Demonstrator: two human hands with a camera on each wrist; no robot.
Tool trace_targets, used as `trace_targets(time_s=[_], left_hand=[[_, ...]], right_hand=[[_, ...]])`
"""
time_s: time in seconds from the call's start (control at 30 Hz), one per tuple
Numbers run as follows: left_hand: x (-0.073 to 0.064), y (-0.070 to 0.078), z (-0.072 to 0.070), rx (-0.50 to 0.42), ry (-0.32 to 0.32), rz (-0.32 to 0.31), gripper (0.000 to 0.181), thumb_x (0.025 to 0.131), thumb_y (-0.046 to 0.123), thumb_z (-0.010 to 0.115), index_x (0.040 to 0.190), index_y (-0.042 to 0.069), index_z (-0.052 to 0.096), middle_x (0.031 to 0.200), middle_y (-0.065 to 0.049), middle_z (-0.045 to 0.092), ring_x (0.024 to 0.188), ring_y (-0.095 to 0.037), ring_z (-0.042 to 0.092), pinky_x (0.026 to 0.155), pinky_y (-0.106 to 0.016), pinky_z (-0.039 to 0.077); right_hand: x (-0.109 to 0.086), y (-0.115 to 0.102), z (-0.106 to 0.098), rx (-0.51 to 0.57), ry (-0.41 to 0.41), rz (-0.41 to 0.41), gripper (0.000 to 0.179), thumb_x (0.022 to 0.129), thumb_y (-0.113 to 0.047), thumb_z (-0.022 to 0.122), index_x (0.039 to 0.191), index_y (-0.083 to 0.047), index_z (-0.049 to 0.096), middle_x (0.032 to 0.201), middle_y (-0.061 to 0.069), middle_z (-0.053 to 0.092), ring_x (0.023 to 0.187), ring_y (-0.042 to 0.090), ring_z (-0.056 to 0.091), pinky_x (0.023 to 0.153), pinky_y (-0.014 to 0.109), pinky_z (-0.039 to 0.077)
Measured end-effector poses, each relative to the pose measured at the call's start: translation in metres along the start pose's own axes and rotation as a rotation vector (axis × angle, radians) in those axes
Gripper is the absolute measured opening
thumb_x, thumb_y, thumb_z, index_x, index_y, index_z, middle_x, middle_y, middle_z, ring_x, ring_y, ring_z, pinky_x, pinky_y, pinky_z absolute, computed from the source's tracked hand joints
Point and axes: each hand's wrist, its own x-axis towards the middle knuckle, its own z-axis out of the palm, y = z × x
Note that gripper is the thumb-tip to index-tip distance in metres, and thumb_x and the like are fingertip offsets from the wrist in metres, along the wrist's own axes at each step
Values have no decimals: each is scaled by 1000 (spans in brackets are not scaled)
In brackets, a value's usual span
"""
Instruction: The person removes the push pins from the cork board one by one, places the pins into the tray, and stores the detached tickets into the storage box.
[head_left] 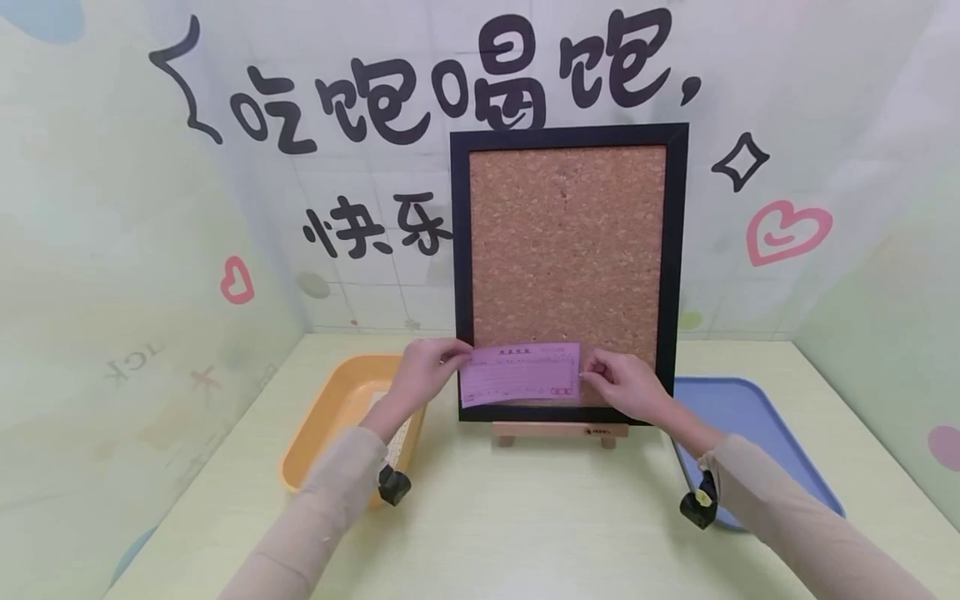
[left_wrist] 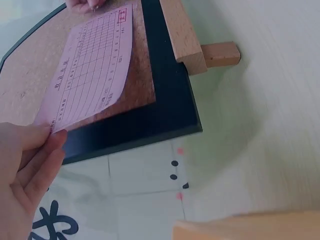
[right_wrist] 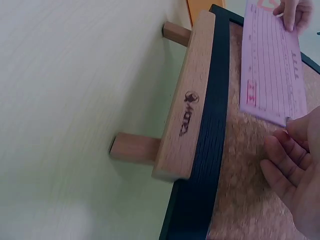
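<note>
A pink printed paper slip (head_left: 521, 374) with ruled lines and a red stamp box lies across the lower left of the framed cork board (head_left: 567, 242). My left hand (head_left: 429, 367) pinches its left end between thumb and fingers, over the black frame. At the slip's right edge, my right hand (head_left: 626, 383) pinches a tiny, pale, pin-like thing, too small to make out surely. In the right wrist view, the right thumb covers part of the slip's corner. The slip bows slightly off the cork in the left wrist view.
The board stands on a small wooden easel (head_left: 558, 429). An orange tray (head_left: 303, 450) with something pale and patterned inside is at the left, partly behind the left arm. A blue tray (head_left: 750, 417) sits at the right, behind the right arm. A lettered wall backs the table.
</note>
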Motion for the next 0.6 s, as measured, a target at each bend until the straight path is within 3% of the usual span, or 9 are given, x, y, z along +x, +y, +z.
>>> trace_targets(time_s=[0.3, 0.47, 0.6], left_hand=[[-21, -18, -33, -65, 11, -141, 14, 82, 4, 64, 95, 0, 69, 88, -13, 69, 74, -20, 66, 64, -27, 54], [-46, -29, -50, 37, 94, -114, 14, 82, 5, 65, 95, 1, 70, 88, -11, 69, 74, -21, 66, 62, -32, 54], [-70, -43, -62, 94, 182, -83, 13, 78, 2, 68, 91, 1, 70, 82, -11, 69, 68, -21, 66, 57, -27, 53]], right_hand=[[-29, 28, -17, -57, 74, 11, 9, 82, -3, 63, 76, -7, 58, 57, -6, 47, 49, 5, 38, 45, 22, 35], [-47, 41, -29, -22, 57, 82, 6, 84, -2, 60, 79, -4, 58, 60, -1, 51, 50, 5, 41, 45, 22, 38], [-59, 50, -38, 6, 61, 132, 5, 86, -2, 58, 81, -2, 57, 62, 3, 53, 50, 5, 44, 45, 23, 40]])
